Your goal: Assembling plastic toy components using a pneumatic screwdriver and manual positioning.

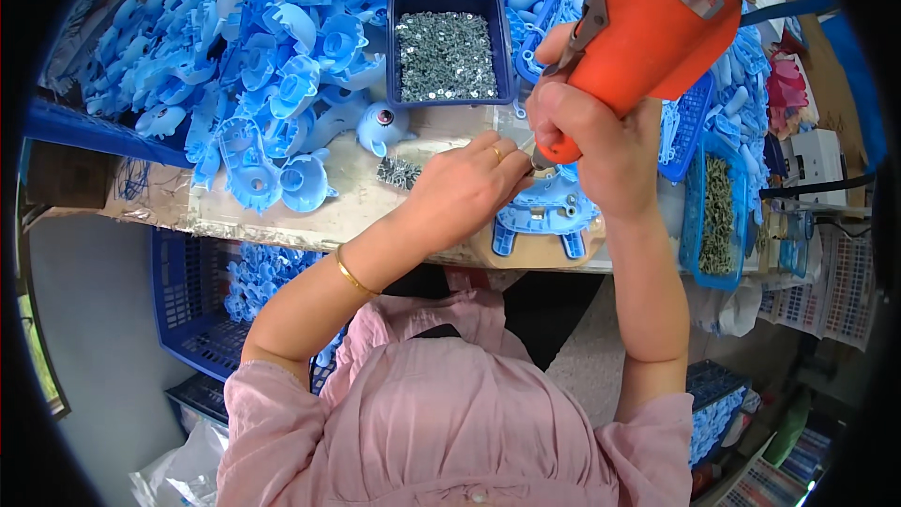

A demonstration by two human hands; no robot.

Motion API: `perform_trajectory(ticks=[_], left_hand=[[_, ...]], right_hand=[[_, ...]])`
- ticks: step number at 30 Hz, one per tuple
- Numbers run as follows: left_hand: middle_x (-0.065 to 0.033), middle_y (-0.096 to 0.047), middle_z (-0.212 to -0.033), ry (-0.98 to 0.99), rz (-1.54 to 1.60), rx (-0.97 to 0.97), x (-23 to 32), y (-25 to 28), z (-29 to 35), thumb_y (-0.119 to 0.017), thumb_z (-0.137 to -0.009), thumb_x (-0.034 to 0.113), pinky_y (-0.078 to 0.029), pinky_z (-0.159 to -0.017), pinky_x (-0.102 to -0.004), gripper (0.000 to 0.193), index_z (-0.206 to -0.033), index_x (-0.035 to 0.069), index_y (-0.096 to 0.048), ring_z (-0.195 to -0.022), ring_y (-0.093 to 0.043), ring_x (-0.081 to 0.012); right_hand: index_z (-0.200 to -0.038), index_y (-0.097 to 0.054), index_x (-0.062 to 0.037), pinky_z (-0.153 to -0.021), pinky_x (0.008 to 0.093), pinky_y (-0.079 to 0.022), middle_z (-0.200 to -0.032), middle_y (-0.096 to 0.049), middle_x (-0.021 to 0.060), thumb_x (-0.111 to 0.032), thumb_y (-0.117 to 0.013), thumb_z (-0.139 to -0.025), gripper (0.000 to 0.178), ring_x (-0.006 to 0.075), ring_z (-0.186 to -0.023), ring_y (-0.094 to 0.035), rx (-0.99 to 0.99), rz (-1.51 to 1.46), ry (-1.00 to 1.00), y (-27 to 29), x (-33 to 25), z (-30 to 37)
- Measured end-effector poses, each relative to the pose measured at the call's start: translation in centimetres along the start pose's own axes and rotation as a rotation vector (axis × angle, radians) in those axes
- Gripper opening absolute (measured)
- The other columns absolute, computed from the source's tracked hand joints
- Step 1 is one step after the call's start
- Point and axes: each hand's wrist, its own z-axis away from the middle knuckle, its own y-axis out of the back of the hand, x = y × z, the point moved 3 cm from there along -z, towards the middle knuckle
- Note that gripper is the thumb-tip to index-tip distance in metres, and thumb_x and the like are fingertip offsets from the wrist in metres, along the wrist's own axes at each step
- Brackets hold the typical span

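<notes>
My right hand (605, 136) is wrapped round an orange power screwdriver (648, 33), its nose tilted down to the left. At that tip, my left hand (466, 190) has its fingers pressed together; whatever they pinch is too small or hidden to make out. Just below the tip lies a light-blue moulded plastic part (544, 218) with short legs, on a tan pad (483, 246) at the table's near edge. A small heap of screws (399, 173) sits left of my left hand. Behind it is a light-blue animal-head piece (380, 128) with a dark eye.
A dark-blue tray (390, 56) of small screws stands beyond my hands. Light-blue plastic parts (282, 84) pile up across the far left. At right stands a blue box (698, 225) of longer screws. A blue crate (192, 319) of parts sits below the table at left.
</notes>
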Motion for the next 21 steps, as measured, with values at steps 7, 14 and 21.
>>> perform_trajectory(ticks=[7, 14, 21], left_hand=[[-0.0064, -0.057, -0.085, -0.025, 0.015, -0.040, 0.5, -0.6, 0.6, -0.067, -0.088, 0.018, -0.052, -0.070, -0.0364, 0.017, -0.092, 0.006, -0.057, -0.085, -0.060, -0.0248], [-0.0088, -0.060, -0.111, 0.051, -0.059, -0.085, 0.8, -0.2, 1.5, -0.079, -0.073, 0.042, -0.050, -0.085, -0.0372, 0.062, -0.115, 0.002, -0.056, -0.103, -0.058, -0.0275], [-0.0096, -0.058, -0.123, 0.121, -0.047, -0.190, 0.6, -0.9, 2.3, -0.081, -0.068, 0.050, -0.048, -0.092, -0.0384, 0.078, -0.124, 0.001, -0.054, -0.110, -0.054, -0.0283]], right_hand=[[-0.109, -0.053, 0.0039, -0.050, 0.0277, -0.038, -0.063, -0.052, 0.0048, -0.006, -0.058, -0.084, 0.027, 0.0111, -0.051, -0.047, -0.042, 0.070, 0.004, -0.4, -0.4, 0.7], [-0.109, -0.052, 0.0031, -0.049, 0.0266, -0.037, -0.064, -0.052, 0.0047, -0.006, -0.058, -0.084, 0.027, 0.0104, -0.053, -0.046, -0.042, 0.111, -0.095, 0.2, 1.7, 2.4], [-0.106, -0.052, 0.0023, -0.049, 0.0270, -0.037, -0.066, -0.054, 0.0053, -0.004, -0.058, -0.084, 0.024, 0.0096, -0.054, -0.046, 0.019, 0.037, -0.119, 0.6, 3.5, 3.0]])
